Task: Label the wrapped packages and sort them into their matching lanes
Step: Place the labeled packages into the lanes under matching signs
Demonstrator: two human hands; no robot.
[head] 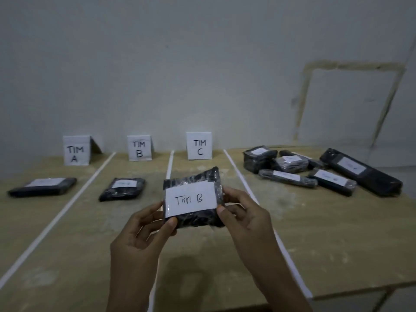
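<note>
A person's left hand [144, 230] and right hand [245, 219], both bare, with bare forearms [129, 287] reaching the lower edge of the view. The fingers [235, 199] are long and slender. Both thumbnails [220, 208] are short and neatly rounded.

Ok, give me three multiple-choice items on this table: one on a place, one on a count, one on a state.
1. Where does the unsorted pile lie?
A. In the TIM A lane.
B. On the floor.
C. Right of the TIM C lane.

2. How many lane signs stand at the wall?
A. Two.
B. Three.
C. Five.

3. How is the held package?
A. Unlabelled.
B. Labelled Tim B, gripped by both hands.
C. Lying flat in a lane.

1 C, it sits beyond the rightmost white strip; 2 B, they read TIM A, TIM B, TIM C; 3 B, left hand and right hand pinch its edges.
</note>
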